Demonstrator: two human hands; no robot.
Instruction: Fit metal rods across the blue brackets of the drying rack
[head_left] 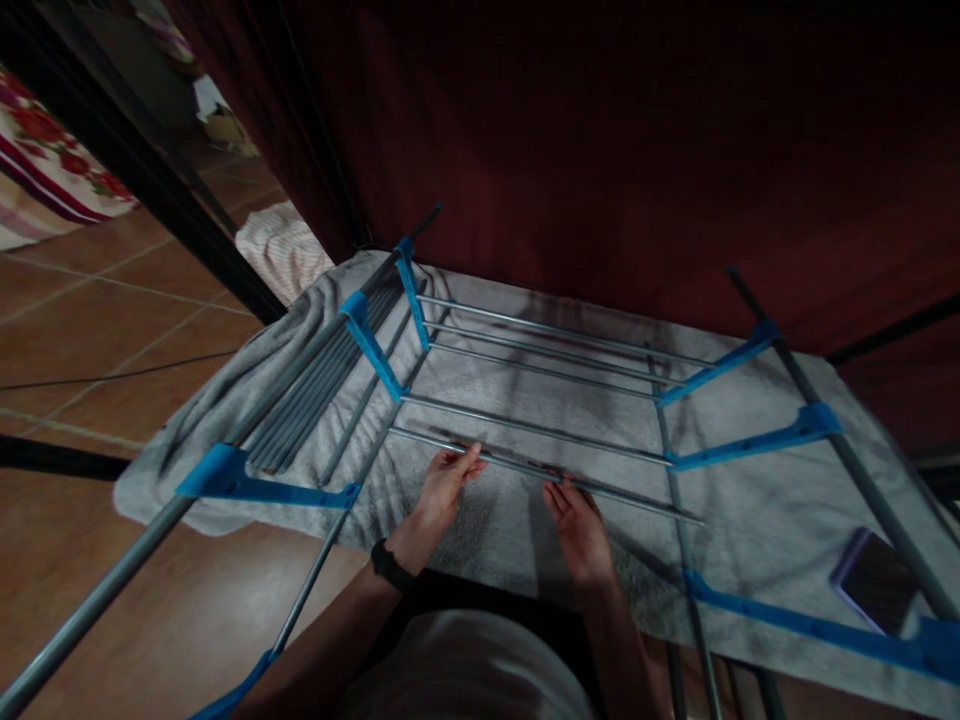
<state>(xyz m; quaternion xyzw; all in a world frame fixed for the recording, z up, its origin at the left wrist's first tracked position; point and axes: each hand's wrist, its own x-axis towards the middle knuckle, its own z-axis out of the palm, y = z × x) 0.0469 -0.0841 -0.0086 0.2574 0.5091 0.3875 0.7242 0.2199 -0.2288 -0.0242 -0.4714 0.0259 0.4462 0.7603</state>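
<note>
A thin grey metal rod (517, 466) lies crosswise in front of me. My left hand (448, 482), with a dark watch (391, 566) at the wrist, pinches it left of its middle between thumb and fingers. To the right, my right hand (576, 520) has its fingers curled up around the same rod, palm partly turned upward. Around both hands stands a frame of grey tubes with blue plastic brackets (375, 345). Several crossbars, among them a nearby rod (536, 428), span between its two sides. The held rod's right end reaches past the right inner tube (675, 505).
A bundle of loose grey tubes (322, 390) rests at the left on a grey blanket (480, 540). A phone (877, 580) lies at the right. Behind hangs a dark red curtain (585, 150). Tiled floor (112, 300) and dark bars show at the left.
</note>
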